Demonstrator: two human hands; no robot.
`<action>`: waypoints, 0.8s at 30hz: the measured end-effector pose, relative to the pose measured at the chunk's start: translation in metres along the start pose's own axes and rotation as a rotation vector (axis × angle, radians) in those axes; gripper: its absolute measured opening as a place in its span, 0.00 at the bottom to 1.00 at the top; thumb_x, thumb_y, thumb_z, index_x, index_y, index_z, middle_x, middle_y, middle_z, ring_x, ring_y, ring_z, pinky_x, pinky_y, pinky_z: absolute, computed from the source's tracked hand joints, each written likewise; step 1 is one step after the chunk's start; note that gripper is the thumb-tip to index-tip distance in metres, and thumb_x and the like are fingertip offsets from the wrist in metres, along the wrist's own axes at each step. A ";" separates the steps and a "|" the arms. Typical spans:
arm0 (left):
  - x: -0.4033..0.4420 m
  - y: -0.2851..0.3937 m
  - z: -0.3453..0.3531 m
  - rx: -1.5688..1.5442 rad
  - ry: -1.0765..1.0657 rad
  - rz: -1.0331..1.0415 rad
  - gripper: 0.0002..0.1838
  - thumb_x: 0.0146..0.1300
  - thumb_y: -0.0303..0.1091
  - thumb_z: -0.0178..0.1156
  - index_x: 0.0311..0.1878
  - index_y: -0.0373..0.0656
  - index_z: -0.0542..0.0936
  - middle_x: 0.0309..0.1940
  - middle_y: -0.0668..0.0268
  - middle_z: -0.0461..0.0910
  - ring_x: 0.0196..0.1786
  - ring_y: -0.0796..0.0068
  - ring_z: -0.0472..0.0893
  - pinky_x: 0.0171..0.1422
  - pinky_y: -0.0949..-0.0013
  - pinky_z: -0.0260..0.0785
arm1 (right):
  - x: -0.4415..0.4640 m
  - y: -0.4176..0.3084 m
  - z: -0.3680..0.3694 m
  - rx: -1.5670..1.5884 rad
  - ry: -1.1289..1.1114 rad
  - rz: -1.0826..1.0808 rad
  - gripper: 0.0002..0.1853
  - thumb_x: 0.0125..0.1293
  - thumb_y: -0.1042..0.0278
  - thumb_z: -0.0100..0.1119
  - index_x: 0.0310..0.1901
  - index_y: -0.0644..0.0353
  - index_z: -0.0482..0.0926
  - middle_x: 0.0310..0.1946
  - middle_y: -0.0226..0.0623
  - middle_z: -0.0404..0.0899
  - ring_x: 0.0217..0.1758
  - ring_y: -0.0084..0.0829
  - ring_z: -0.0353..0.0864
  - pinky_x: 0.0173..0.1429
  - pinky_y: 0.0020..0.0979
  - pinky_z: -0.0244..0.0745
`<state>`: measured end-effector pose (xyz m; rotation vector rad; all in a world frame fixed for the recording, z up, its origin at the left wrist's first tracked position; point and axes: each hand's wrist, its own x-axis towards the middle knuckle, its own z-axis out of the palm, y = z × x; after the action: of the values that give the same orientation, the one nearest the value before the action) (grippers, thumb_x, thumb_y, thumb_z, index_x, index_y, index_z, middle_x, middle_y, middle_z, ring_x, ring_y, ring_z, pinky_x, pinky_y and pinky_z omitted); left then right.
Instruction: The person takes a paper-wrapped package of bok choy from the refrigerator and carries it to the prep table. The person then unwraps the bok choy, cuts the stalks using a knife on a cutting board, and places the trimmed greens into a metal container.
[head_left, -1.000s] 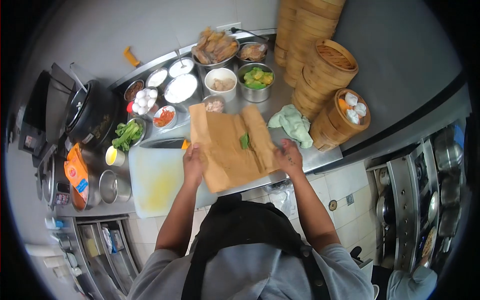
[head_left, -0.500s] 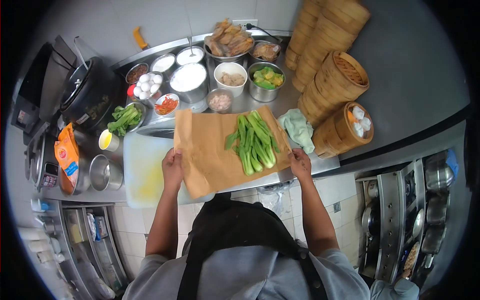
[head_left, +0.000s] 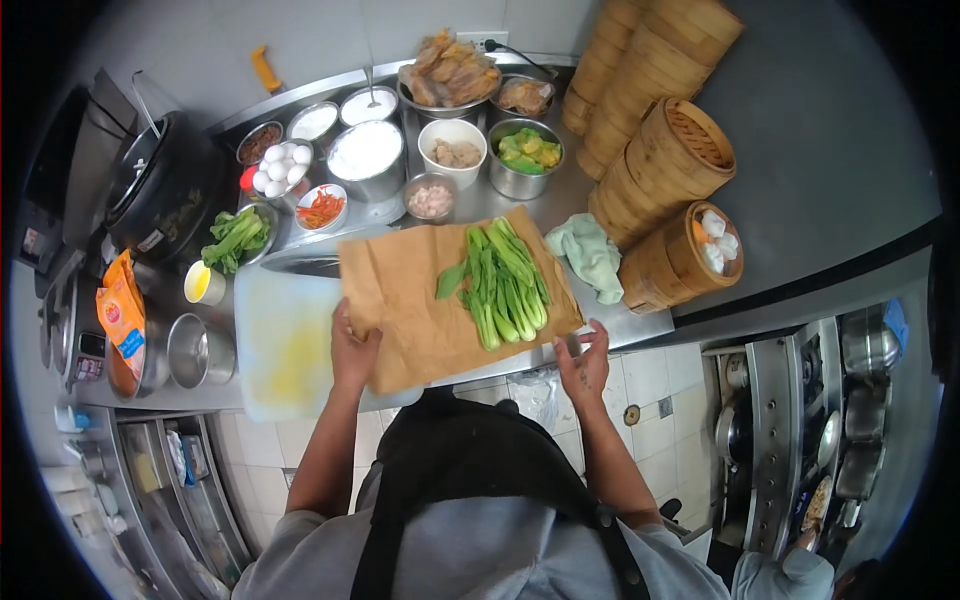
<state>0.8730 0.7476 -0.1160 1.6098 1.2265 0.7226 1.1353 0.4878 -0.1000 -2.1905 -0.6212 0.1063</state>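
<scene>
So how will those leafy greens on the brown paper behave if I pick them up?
The greens will probably flop at the thin leaves, while the pale stem ends likely stay stiffer. With no tie visible, they may slide apart.

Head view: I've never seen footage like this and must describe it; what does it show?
No machine: a person's bare hands, seen from their head-worn camera. The left hand is at the left edge of some brown paper; the right hand, fingers spread, is by its near right corner. Whether the left grips it is hard to tell. Leafy green vegetables lie on the paper. On the counter around it are a cutting board, eggs, a cloth and bamboo steamers.
</scene>
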 end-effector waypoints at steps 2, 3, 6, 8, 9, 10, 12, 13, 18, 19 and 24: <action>0.002 -0.013 0.004 0.015 -0.074 0.016 0.41 0.57 0.21 0.63 0.71 0.35 0.53 0.60 0.47 0.71 0.59 0.61 0.77 0.61 0.65 0.71 | 0.018 0.017 0.007 -0.097 0.110 0.027 0.36 0.54 0.58 0.73 0.62 0.62 0.68 0.35 0.37 0.74 0.37 0.37 0.78 0.44 0.37 0.75; 0.001 -0.018 0.010 0.032 -0.045 0.067 0.40 0.57 0.19 0.62 0.70 0.36 0.54 0.55 0.51 0.73 0.55 0.63 0.79 0.59 0.65 0.72 | 0.029 0.023 0.008 -0.101 0.067 0.021 0.27 0.58 0.58 0.68 0.56 0.63 0.74 0.35 0.44 0.79 0.39 0.44 0.81 0.45 0.40 0.75; -0.001 -0.038 0.018 0.003 -0.073 0.129 0.35 0.56 0.15 0.58 0.67 0.38 0.57 0.52 0.54 0.76 0.53 0.64 0.80 0.58 0.64 0.72 | 0.067 0.040 0.012 -0.230 -0.148 0.039 0.17 0.63 0.60 0.60 0.47 0.63 0.78 0.35 0.52 0.82 0.41 0.52 0.82 0.46 0.45 0.75; -0.010 -0.044 0.024 -0.101 -0.207 0.152 0.31 0.56 0.22 0.63 0.63 0.35 0.63 0.46 0.52 0.80 0.48 0.62 0.82 0.52 0.64 0.74 | 0.082 0.015 0.004 -0.212 -0.076 0.005 0.12 0.65 0.62 0.55 0.40 0.64 0.80 0.34 0.56 0.82 0.42 0.56 0.82 0.46 0.48 0.75; -0.018 -0.045 0.023 0.055 -0.252 0.057 0.28 0.54 0.27 0.65 0.59 0.38 0.68 0.36 0.57 0.81 0.36 0.63 0.82 0.42 0.62 0.74 | 0.091 0.010 0.001 -0.215 -0.060 -0.030 0.12 0.64 0.63 0.56 0.42 0.64 0.80 0.35 0.55 0.82 0.42 0.55 0.82 0.46 0.47 0.75; -0.024 -0.030 0.024 0.059 -0.254 0.058 0.28 0.54 0.27 0.65 0.59 0.38 0.68 0.36 0.57 0.81 0.36 0.63 0.82 0.42 0.62 0.74 | 0.100 0.008 0.001 -0.218 -0.045 -0.063 0.12 0.64 0.64 0.57 0.43 0.64 0.79 0.36 0.55 0.82 0.42 0.55 0.82 0.47 0.47 0.75; -0.047 0.013 0.028 0.346 -0.404 0.068 0.26 0.53 0.32 0.67 0.56 0.39 0.71 0.28 0.59 0.80 0.30 0.61 0.81 0.37 0.61 0.72 | 0.125 0.013 0.008 -0.131 -0.015 -0.110 0.12 0.63 0.64 0.59 0.43 0.63 0.79 0.36 0.54 0.82 0.42 0.53 0.82 0.46 0.46 0.75; -0.053 0.028 0.033 0.400 -0.433 0.050 0.25 0.54 0.35 0.66 0.54 0.40 0.73 0.30 0.55 0.80 0.32 0.56 0.82 0.40 0.59 0.74 | 0.132 0.014 0.008 -0.047 0.018 -0.166 0.13 0.61 0.64 0.60 0.43 0.63 0.79 0.36 0.53 0.82 0.42 0.52 0.81 0.46 0.45 0.74; -0.058 0.042 0.068 0.721 -0.518 0.177 0.23 0.56 0.43 0.66 0.52 0.42 0.76 0.40 0.54 0.83 0.42 0.50 0.82 0.50 0.53 0.75 | 0.118 0.003 -0.011 -0.163 0.122 -0.187 0.16 0.57 0.65 0.65 0.45 0.62 0.78 0.34 0.46 0.80 0.39 0.47 0.80 0.44 0.41 0.74; -0.055 0.039 0.075 0.737 -0.469 0.256 0.21 0.55 0.41 0.66 0.50 0.42 0.78 0.40 0.54 0.83 0.44 0.51 0.82 0.50 0.54 0.74 | 0.102 0.003 -0.016 -0.102 0.140 -0.170 0.17 0.56 0.66 0.66 0.46 0.62 0.78 0.32 0.44 0.79 0.38 0.45 0.79 0.43 0.39 0.74; -0.037 0.060 0.085 0.775 -0.223 0.416 0.09 0.52 0.31 0.63 0.37 0.43 0.80 0.40 0.57 0.80 0.45 0.55 0.79 0.46 0.55 0.75 | 0.001 0.042 0.001 0.102 -0.123 0.107 0.14 0.67 0.59 0.58 0.35 0.64 0.82 0.31 0.45 0.84 0.34 0.41 0.84 0.42 0.39 0.77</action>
<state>0.9577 0.6817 -0.0887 2.5575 1.0707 0.2910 1.1521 0.4667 -0.1316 -2.1295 -0.5543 0.3248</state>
